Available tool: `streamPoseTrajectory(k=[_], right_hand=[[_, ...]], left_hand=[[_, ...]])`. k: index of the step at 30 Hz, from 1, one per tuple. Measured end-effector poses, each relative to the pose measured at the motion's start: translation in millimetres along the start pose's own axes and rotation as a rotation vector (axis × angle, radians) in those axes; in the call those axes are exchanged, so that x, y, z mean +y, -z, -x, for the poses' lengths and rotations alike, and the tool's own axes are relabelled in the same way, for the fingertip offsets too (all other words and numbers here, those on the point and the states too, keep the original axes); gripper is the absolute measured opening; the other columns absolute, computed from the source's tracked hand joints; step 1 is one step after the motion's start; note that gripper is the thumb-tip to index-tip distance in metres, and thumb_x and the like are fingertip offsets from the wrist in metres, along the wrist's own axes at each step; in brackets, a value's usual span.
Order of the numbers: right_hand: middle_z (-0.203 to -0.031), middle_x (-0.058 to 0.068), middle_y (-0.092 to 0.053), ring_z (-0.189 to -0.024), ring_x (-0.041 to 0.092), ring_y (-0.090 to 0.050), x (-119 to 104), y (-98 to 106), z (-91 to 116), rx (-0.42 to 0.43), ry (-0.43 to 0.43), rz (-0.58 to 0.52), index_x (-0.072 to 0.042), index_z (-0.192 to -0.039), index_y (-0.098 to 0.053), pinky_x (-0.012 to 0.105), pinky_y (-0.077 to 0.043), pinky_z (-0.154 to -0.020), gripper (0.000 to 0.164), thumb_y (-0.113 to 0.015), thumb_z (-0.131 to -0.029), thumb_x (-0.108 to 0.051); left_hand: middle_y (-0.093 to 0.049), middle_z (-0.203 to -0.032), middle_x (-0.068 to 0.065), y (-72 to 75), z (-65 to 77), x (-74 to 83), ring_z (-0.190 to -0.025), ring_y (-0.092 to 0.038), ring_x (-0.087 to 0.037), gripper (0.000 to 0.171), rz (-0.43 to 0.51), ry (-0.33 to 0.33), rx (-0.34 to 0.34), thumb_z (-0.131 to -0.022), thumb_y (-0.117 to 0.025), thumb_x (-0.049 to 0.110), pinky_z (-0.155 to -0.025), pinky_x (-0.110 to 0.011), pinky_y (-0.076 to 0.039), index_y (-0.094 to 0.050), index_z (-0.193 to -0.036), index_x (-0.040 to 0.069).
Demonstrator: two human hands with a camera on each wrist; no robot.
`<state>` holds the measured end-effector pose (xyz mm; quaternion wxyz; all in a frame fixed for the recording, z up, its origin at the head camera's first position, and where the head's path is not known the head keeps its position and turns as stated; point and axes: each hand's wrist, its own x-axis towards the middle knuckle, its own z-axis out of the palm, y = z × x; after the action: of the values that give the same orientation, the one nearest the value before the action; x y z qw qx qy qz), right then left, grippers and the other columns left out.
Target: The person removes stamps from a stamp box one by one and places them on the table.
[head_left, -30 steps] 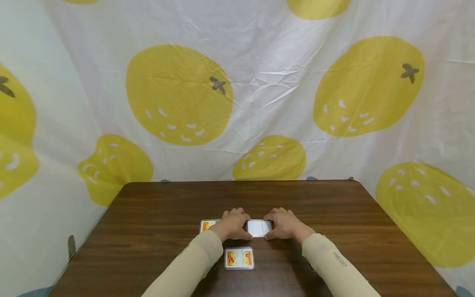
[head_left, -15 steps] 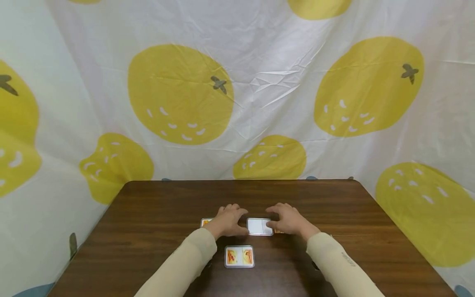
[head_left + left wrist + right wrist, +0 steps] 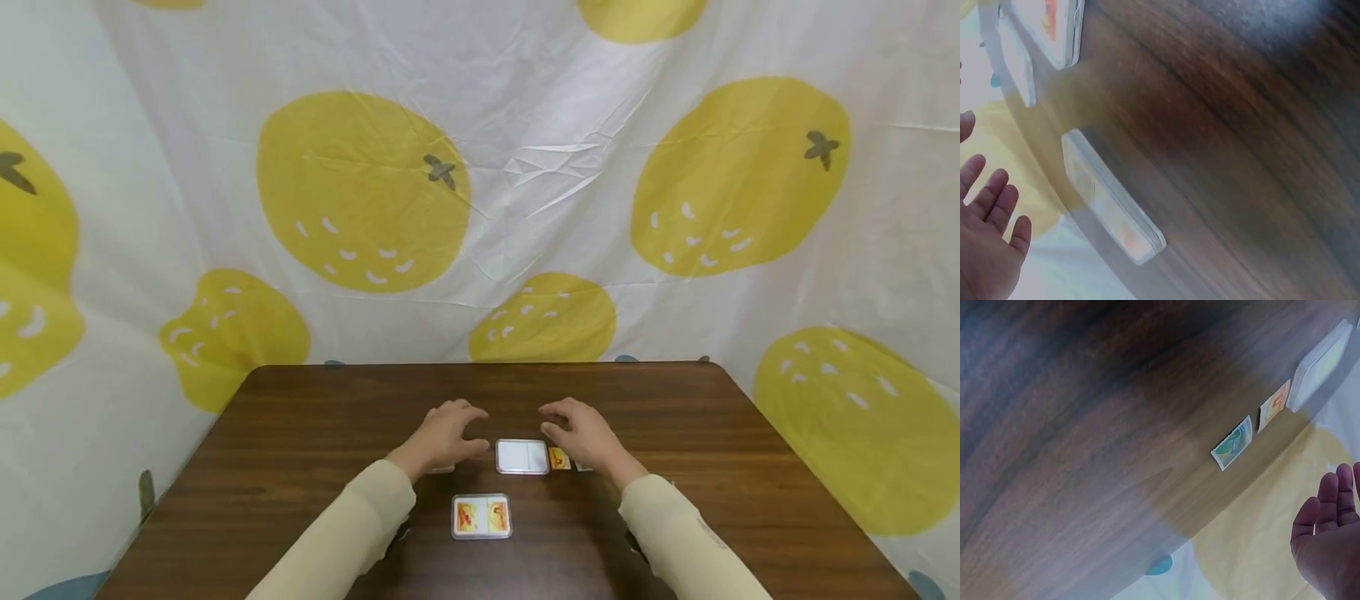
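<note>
My left hand is raised over the table with fingers spread, holding nothing. Under it, mostly hidden in the head view, lies a flat clear case with an orange picture. My right hand hovers with relaxed fingers, also holding nothing. Between the hands a white-backed clear case lies flat. Just right of it are two loose stamps with toothed edges, one orange and one green, the green one mostly behind my right hand in the head view. Nearer me lies a clear case with two orange stamps.
The brown wood-grain table has rounded far corners. Behind it and at both sides hangs a white cloth printed with yellow fruit. Cream sleeves cover both forearms.
Both hands have let go of the white-backed case and lifted off it. The left hand moved left and the right hand moved slightly up and right, uncovering the orange stamp.
</note>
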<state>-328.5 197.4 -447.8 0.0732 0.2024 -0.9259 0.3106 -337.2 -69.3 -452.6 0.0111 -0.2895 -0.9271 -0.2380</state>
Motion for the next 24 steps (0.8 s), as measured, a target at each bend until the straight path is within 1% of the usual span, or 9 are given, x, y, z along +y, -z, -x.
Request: streamPoseTrajectory(k=[4,6,12,14,18,21,24], right_hand=[[-0.108,0.007,-0.066,-0.098,0.023,-0.062,-3,-1,2,0.008,-0.014,-0.007,-0.002,-0.120,-0.069,0.044,-0.049,-0.087,0.028,-0.066,-0.095,-0.014],[-0.109,0.007,-0.066,-0.099,0.023,-0.062,-4,-1,3,0.009,-0.023,-0.014,-0.002,-0.120,-0.069,0.044,-0.049,-0.088,0.028,-0.067,-0.095,-0.014],[-0.112,0.008,-0.066,-0.102,0.025,-0.063,-10,0,8,0.013,-0.040,-0.033,-0.002,-0.119,-0.069,0.046,-0.049,-0.090,0.027,-0.067,-0.095,-0.013],[-0.112,0.007,-0.066,-0.103,0.024,-0.063,-11,-2,10,0.014,-0.046,-0.028,-0.003,-0.119,-0.069,0.045,-0.049,-0.090,0.027,-0.068,-0.094,-0.014],[-0.108,0.005,-0.066,-0.100,0.024,-0.062,-14,-5,13,0.024,-0.023,-0.017,-0.002,-0.117,-0.069,0.045,-0.049,-0.088,0.027,-0.069,-0.093,-0.013],[-0.107,0.005,-0.066,-0.099,0.024,-0.062,-15,-8,15,0.031,-0.005,-0.014,-0.001,-0.115,-0.070,0.046,-0.049,-0.087,0.026,-0.070,-0.092,-0.011],[-0.107,0.004,-0.066,-0.101,0.023,-0.062,-15,-10,17,0.034,-0.012,-0.011,-0.003,-0.115,-0.070,0.045,-0.048,-0.089,0.026,-0.070,-0.091,-0.013]], left_hand=[[-0.059,-0.123,-0.014,8.0,5.9,-4.8,-0.119,-0.051,-0.034,0.043,0.024,-0.012,0.043,-0.092,-0.070,0.026,-0.099,-0.056,-0.036,-0.062,-0.130,0.006],[-0.059,-0.123,-0.016,10.3,9.2,-7.1,-0.120,-0.051,-0.034,0.043,0.037,-0.011,0.054,-0.092,-0.070,0.026,-0.099,-0.056,-0.036,-0.063,-0.129,0.007],[-0.059,-0.124,-0.017,15.0,20.6,-12.7,-0.121,-0.050,-0.036,0.043,0.075,0.015,0.073,-0.092,-0.069,0.024,-0.102,-0.059,-0.033,-0.062,-0.130,0.003],[-0.059,-0.125,-0.018,15.5,24.9,-13.9,-0.122,-0.050,-0.037,0.043,0.090,0.030,0.071,-0.093,-0.069,0.023,-0.103,-0.059,-0.032,-0.062,-0.130,0.003],[-0.059,-0.124,-0.019,16.3,31.6,-15.6,-0.121,-0.050,-0.037,0.043,0.113,0.038,0.073,-0.092,-0.069,0.022,-0.103,-0.059,-0.032,-0.061,-0.129,0.001],[-0.059,-0.123,-0.019,15.9,35.1,-17.6,-0.119,-0.051,-0.037,0.043,0.108,0.038,0.085,-0.092,-0.070,0.022,-0.102,-0.059,-0.034,-0.062,-0.128,0.002],[-0.060,-0.123,-0.018,14.9,38.2,-20.1,-0.119,-0.051,-0.037,0.042,0.101,0.036,0.095,-0.091,-0.070,0.022,-0.102,-0.059,-0.034,-0.062,-0.128,0.002]])
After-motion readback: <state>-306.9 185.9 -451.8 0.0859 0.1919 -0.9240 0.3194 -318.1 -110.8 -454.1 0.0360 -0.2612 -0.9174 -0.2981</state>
